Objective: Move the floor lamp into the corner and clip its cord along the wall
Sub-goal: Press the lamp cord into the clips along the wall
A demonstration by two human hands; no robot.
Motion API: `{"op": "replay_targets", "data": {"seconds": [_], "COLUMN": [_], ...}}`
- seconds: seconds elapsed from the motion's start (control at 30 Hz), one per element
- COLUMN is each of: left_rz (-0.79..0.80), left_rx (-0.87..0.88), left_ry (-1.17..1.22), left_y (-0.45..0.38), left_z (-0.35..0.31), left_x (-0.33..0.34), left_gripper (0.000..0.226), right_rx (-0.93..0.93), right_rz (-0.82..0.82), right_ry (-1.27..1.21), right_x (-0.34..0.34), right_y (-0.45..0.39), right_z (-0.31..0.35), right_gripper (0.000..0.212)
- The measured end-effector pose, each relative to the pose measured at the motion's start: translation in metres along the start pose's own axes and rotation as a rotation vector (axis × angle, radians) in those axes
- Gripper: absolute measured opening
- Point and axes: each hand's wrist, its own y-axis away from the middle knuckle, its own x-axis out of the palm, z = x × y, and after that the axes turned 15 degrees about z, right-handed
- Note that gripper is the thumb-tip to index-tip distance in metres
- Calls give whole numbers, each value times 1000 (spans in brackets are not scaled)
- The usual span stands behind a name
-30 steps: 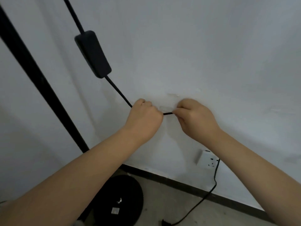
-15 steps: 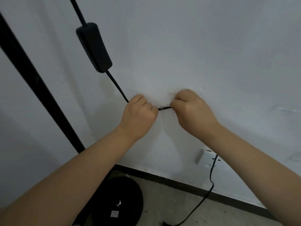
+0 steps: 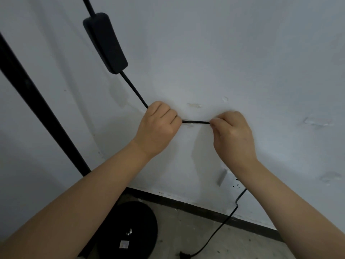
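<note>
The black lamp cord runs taut and level against the white wall between my two fists. My left hand is closed around it on the left, my right hand pinches it on the right. A black inline switch box hangs on the cord above my left hand. The lamp's black pole slants down at the left to its round black base on the floor. A small pale clip seems to sit under the cord; it is hard to make out.
A white wall socket sits low on the wall under my right forearm. More cord drops past it to a plug lying on the concrete floor. A dark skirting strip lines the wall's foot. Old glue marks dot the wall.
My hands have moved apart along the cord, so a longer stretch shows between them. My right hand has shifted to the right and a little down.
</note>
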Motion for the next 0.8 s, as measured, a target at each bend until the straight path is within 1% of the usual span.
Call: {"op": "replay_targets", "data": {"seconds": [0.2, 0.33, 0.4, 0.47, 0.5, 0.57, 0.63, 0.67, 0.73, 0.8], "left_rz": [-44, -45, -49, -77, -92, -97, -100, -105, -130, -132], "left_rx": [25, 34, 14, -7, -15, -28, -45, -52, -67, -99], "left_ry": [-15, -5, 5, 40, 67, 120, 164, 184, 198, 175], "left_y": [-1, -4, -4, -3, -2, -4, -8, -10, -13, -17], "left_z": [-2, -6, -11, -17, -21, -28, -32, -34, -38, -42], "left_x": [6, 6, 7, 9, 10, 10, 8, 8, 9, 10], "left_gripper": [22, 19, 20, 28, 31, 23, 12, 7, 5, 10], "right_rx": [62, 119, 121, 94, 85, 133, 257, 321, 404, 406], "right_rz": [-3, 35, 62, 98, 140, 308, 511, 585, 665, 701], "right_ry": [-41, -62, -130, -232, -291, -405, -535, -622, -717, -722], "right_x": [7, 12, 17, 22, 25, 27, 24, 21, 7, -14], "right_y": [11, 24, 31, 40, 46, 60, 77, 83, 91, 91], "right_z": [-7, -10, -8, -10, -13, -19, -30, -36, -51, -66], "right_gripper": [23, 16, 13, 17, 19, 19, 19, 20, 20, 21]}}
